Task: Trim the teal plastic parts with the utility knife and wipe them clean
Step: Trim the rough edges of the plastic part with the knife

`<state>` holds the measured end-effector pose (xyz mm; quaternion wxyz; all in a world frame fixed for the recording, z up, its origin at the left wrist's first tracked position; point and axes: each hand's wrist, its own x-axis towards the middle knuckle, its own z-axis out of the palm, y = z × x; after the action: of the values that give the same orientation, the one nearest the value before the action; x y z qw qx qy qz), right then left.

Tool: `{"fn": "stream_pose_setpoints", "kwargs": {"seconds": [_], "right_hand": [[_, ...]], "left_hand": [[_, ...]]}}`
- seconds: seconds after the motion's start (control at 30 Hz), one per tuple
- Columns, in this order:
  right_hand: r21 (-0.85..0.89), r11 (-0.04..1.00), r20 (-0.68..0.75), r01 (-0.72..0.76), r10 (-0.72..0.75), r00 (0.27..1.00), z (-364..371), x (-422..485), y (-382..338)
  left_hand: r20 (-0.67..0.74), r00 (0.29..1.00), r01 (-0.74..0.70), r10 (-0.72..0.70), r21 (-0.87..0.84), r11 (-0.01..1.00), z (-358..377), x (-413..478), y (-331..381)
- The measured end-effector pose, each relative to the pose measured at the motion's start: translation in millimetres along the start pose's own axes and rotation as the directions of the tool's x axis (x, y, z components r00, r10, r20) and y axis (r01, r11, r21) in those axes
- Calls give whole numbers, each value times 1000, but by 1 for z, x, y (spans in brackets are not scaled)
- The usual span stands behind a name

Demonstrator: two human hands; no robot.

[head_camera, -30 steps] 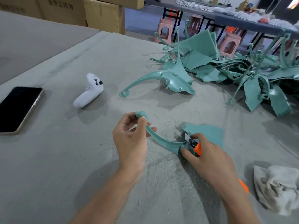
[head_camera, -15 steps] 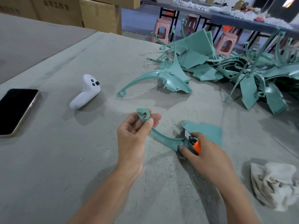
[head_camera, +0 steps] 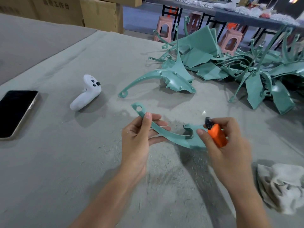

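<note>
A curved teal plastic part (head_camera: 166, 131) is lifted above the grey table between both hands. My left hand (head_camera: 139, 139) pinches its thin arm near the looped end, thumb on top. My right hand (head_camera: 230, 143) grips the orange utility knife (head_camera: 217, 134), its dark blade tip pointing up, and its thumb presses the part's wide end. Another teal part (head_camera: 166, 78) lies alone behind. A big pile of teal parts (head_camera: 246, 66) fills the far right. A crumpled whitish cloth (head_camera: 283, 186) lies at the right edge.
A white game controller (head_camera: 86, 92) lies left of centre and a black phone (head_camera: 15, 112) at the left edge. Cardboard boxes (head_camera: 98, 14) stand behind the table (head_camera: 65, 162), with pink stools (head_camera: 164, 28) beyond. Fine shavings lie on the cloth surface.
The part was turned and lifted off the table. The knife came away from the cut with its tip now up, and my left hand shifted further down the thin arm.
</note>
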<state>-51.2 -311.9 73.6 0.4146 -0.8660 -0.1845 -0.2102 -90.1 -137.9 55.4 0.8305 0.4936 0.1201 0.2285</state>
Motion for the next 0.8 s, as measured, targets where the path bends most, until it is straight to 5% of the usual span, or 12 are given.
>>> {"fn": "stream_pose_setpoints", "kwargs": {"seconds": [0.2,0.37,0.47,0.63,0.8], "right_hand": [[25,995,-461,101,-78,884,-14,2,0],[144,989,-590,18,72,804,-22,7,6],[197,972,-528,-126,213,822,-26,12,17],[410,809,-54,-422,483,874,-22,13,25],[442,800,-101,-405,493,864,-19,12,27]], "left_hand": [[5,997,-72,73,-49,996,-11,11,7],[-31,993,-118,116,-87,989,-20,18,14],[-14,990,-141,140,-94,986,-22,19,16],[125,973,-179,193,-117,977,-25,18,18],[256,955,-114,152,-157,981,-24,13,21]]}}
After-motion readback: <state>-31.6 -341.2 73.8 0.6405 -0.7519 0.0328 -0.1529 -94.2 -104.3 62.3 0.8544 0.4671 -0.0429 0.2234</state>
